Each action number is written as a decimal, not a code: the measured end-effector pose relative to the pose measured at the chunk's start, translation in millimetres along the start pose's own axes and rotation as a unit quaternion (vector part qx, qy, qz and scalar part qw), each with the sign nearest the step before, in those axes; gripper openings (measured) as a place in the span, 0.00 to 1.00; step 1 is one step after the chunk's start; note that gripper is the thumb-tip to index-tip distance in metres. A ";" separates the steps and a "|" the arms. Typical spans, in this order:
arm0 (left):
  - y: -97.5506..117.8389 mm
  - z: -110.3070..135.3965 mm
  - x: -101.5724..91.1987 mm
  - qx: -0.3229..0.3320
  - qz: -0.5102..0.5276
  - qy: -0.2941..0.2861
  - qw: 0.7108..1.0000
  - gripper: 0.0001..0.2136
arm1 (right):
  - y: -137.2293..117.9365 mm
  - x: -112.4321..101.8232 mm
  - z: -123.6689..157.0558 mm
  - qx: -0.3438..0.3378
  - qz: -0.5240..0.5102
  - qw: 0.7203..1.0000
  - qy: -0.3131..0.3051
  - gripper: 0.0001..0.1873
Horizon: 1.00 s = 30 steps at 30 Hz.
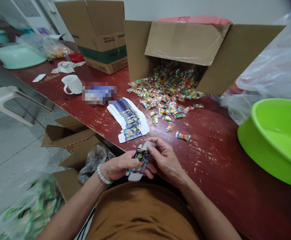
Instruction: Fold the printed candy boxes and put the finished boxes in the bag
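Observation:
My left hand [121, 165] grips a small printed candy box [140, 159], dark with a colourful picture, thumb across its front. White flaps stick out at both its ends. The thumb and fingers of my right hand [162, 155] pinch the white flap at the box's top end. Just beyond my hands, a fanned stack of flat candy boxes [130, 120] in the same print lies on the table. Small wrapped candies [170, 106] spill over the tabletop behind it, out of a cardboard carton [140, 46] lying on its side. One wrapped candy [182, 136] rests apart, nearer my right hand.
On the red table [210, 160] stand a bright green basin [267, 140] at right, a white mug [72, 84] and a second carton [102, 43]. A pale green basin [20, 56] sits far left. Below are open boxes [72, 143], a filled plastic bag [32, 210] and a stool [7, 100].

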<state>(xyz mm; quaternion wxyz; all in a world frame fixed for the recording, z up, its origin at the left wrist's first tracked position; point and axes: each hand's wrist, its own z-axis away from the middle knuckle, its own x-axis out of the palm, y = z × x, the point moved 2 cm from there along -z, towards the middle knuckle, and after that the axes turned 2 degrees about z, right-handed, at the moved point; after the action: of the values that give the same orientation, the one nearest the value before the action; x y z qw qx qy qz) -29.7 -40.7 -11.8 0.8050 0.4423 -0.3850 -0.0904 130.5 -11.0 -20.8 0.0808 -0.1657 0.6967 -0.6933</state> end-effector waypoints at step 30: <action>2.3 -11.1 15.5 0.244 -0.153 0.362 0.887 0.29 | 5.3 -2.9 3.0 -0.001 -0.069 0.985 0.157 0.20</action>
<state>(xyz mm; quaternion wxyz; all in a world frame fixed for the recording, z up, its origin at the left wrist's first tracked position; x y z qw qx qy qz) -11.7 -39.7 -5.0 0.7313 0.6802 -0.0043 0.0510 133.5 -13.0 -26.5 -0.0779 -0.1029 0.6883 -0.7138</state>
